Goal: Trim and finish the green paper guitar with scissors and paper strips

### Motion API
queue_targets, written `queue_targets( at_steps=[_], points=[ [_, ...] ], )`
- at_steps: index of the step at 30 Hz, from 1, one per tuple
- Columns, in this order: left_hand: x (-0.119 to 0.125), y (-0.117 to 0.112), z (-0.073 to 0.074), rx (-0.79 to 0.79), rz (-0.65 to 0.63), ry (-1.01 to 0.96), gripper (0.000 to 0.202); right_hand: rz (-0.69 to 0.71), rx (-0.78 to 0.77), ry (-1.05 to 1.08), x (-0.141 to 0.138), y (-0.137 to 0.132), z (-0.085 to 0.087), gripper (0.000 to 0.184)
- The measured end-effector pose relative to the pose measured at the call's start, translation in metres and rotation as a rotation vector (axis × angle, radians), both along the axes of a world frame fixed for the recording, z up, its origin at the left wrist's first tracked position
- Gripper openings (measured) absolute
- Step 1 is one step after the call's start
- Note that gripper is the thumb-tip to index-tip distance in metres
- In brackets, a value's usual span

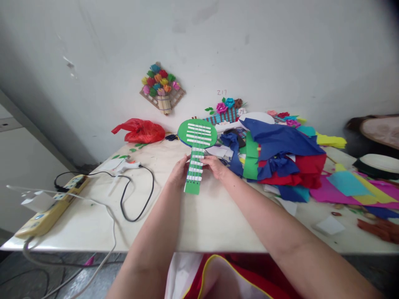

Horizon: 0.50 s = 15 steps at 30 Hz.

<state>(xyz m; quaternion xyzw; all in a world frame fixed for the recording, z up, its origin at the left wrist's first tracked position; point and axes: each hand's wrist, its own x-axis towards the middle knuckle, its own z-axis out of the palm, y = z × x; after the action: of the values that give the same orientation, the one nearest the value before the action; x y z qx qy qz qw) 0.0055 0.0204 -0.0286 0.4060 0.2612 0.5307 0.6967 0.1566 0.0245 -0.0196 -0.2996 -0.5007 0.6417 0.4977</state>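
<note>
A green paper guitar (193, 187) with a round body, white strips across it and thin strings along its neck is held up over the middle of the table. Its round end points toward the wall and its neck toward me. My left hand (180, 169) grips the neck from the left edge, its fingertips partly behind it. On the opposite edge, my right hand (214, 165) pinches the neck with the thumb on the front and the other fingers partly hidden.
On the left lie a white glue gun (128, 166) with a black cord and a yellow power strip (52, 207). A red plastic bag (141, 132) sits by the wall. Blue, red and green crepe paper (280, 139) is heaped to the right. Paper flowers (160, 81) hang on the wall.
</note>
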Motion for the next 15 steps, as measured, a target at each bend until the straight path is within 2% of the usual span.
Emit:
queue_targets(
  at_steps=[9, 13, 15],
  points=[
    [0.0022, 0.0045, -0.0074, 0.036, 0.232, -0.082, 0.018, 0.052, -0.007, -0.067, -0.0013, 0.0018, -0.0074, 0.019],
    [0.0008, 0.0072, -0.0093, 0.02, 0.246, -0.106, 0.015, 0.054, -0.015, -0.076, -0.0011, 0.0019, -0.0086, 0.019],
    [-0.0013, 0.0096, -0.0109, -0.013, 0.191, -0.13, 0.013, 0.049, -0.013, -0.075, -0.0012, 0.0019, -0.0089, 0.019]
  ],
)
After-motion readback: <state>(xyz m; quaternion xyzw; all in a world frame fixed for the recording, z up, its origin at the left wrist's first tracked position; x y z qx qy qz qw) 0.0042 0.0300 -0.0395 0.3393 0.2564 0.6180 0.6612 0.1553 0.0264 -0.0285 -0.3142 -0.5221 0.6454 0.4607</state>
